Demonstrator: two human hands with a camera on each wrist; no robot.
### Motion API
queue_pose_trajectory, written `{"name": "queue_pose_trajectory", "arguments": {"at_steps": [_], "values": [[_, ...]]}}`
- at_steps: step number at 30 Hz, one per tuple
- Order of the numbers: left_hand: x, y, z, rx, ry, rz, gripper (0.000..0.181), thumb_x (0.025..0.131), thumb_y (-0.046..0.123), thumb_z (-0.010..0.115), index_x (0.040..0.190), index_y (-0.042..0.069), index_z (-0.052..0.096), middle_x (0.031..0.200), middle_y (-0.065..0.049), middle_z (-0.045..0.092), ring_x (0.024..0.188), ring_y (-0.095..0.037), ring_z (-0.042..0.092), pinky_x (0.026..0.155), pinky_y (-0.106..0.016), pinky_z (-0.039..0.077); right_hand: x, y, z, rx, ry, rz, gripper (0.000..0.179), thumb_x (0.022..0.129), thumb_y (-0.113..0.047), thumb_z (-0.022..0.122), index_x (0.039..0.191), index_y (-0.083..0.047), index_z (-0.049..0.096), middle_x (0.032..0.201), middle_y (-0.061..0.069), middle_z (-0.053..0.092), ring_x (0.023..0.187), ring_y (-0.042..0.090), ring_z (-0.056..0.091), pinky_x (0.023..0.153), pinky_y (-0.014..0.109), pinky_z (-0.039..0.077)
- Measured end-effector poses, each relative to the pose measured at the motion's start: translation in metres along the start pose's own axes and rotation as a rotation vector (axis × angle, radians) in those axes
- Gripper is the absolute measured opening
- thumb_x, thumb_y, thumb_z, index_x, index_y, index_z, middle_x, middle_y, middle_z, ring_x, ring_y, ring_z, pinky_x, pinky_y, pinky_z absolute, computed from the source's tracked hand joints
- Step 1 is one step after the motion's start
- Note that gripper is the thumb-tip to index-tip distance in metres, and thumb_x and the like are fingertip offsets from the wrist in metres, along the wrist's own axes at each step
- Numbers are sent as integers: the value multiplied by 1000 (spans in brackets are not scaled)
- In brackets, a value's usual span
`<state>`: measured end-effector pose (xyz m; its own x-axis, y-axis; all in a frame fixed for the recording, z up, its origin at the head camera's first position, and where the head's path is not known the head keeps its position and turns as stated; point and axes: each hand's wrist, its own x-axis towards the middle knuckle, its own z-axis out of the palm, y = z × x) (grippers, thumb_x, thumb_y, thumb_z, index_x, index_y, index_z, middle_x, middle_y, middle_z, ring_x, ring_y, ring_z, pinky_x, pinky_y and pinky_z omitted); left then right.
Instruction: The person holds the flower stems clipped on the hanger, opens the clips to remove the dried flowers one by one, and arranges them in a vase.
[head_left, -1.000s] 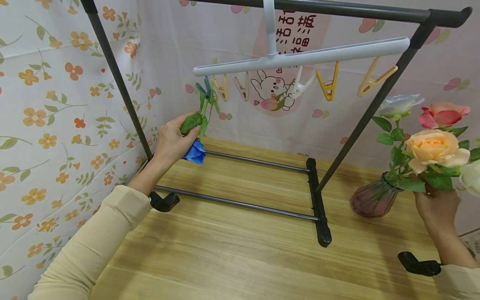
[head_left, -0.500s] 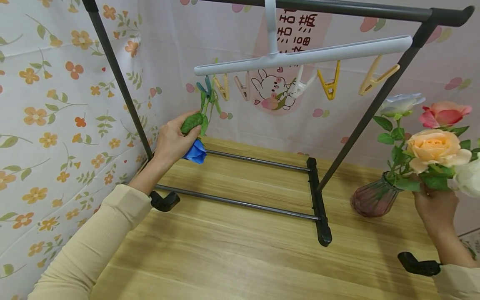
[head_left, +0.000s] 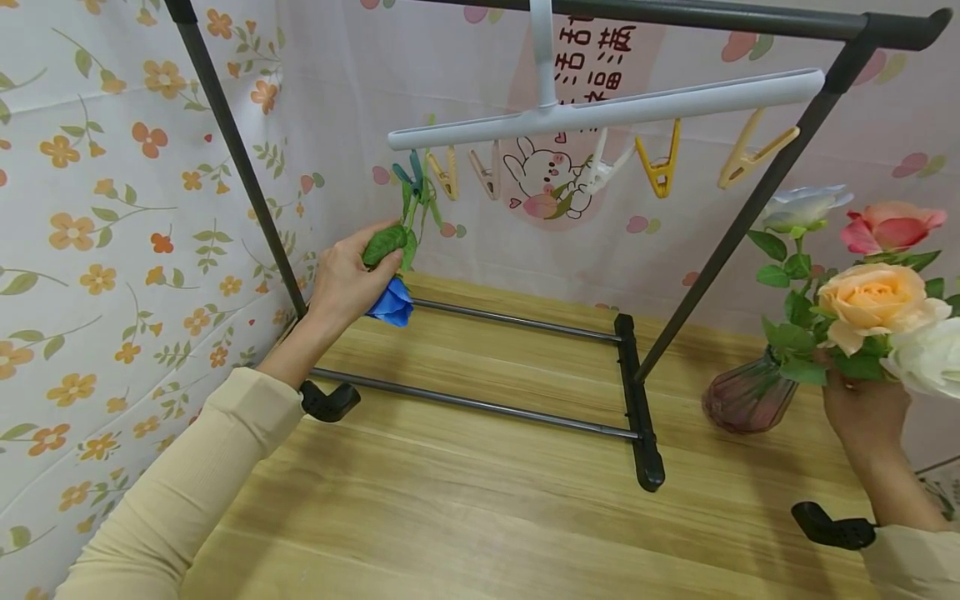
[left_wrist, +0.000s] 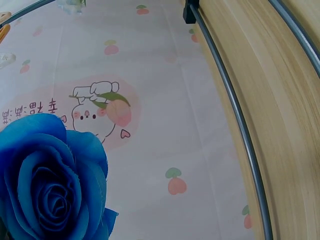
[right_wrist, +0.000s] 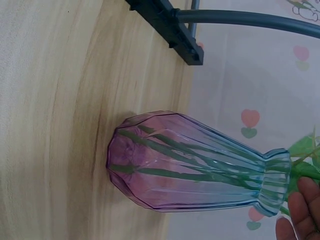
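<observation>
My left hand (head_left: 347,271) grips a blue rose (head_left: 392,303) by its leafy stem. The bloom hangs downward, and the stem end reaches up to a teal clothespin (head_left: 412,175) under the white hanger (head_left: 622,112). Close up, the blue petals fill a corner of the left wrist view. My right hand (head_left: 864,408) is among the leaves beside the mouth of a ribbed glass vase (right_wrist: 185,170), under a peach rose (head_left: 873,296) and a white rose (head_left: 930,354). Leaves and blooms hide part of it, so I cannot tell whether it holds a stem.
Several more clothespins, among them a yellow one (head_left: 660,162), hang along the hanger. A dark metal rack (head_left: 693,271) stands on the wooden table (head_left: 480,525). A pink rose (head_left: 892,227) and a pale blue rose (head_left: 806,207) also rise above the vase. Patterned cloth (head_left: 112,250) covers the walls.
My right hand has shifted slightly left, and the white rose has come left with it, further into view. My left hand stays on the blue rose's stem.
</observation>
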<state>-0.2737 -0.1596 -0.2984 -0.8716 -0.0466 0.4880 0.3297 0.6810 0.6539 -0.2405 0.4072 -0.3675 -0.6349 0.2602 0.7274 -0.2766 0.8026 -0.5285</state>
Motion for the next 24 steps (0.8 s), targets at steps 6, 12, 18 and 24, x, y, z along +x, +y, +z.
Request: {"name": "queue_pose_trajectory", "arguments": {"at_steps": [6, 12, 18, 24], "values": [[0, 0, 0, -4, -1, -2, 43, 95, 21, 60, 137, 15, 58, 117, -19, 70, 83, -32, 66, 60, -31, 40, 1, 2, 1, 35, 13, -15, 53, 85, 3, 64, 135, -13, 57, 118, -43, 43, 123, -16, 39, 115, 20, 28], [0, 0, 0, -2, -6, -5, 43, 95, 22, 60, 138, 15, 58, 120, -19, 69, 86, -32, 66, 62, -31, 40, 5, 2, 4, 134, 21, -75, 62, 81, 9, 66, 136, -16, 54, 122, -36, 49, 127, -9, 43, 110, 12, 28], [-1, -1, 0, -8, -5, -1, 43, 95, 21, 60, 138, 14, 58, 120, -20, 69, 84, -32, 66, 61, -31, 40, 5, -2, 4, 183, 8, -78, 62, 82, 5, 66, 139, -13, 51, 127, -31, 51, 129, -5, 44, 113, 15, 29], [-1, -1, 0, -5, 0, 8, 43, 95, 20, 60, 137, 13, 59, 120, -20, 68, 85, -33, 66, 61, -32, 40, 3, -11, 2, 219, -19, -49, 65, 81, 6, 65, 140, -13, 48, 128, -29, 50, 129, -5, 44, 112, 14, 29]]}}
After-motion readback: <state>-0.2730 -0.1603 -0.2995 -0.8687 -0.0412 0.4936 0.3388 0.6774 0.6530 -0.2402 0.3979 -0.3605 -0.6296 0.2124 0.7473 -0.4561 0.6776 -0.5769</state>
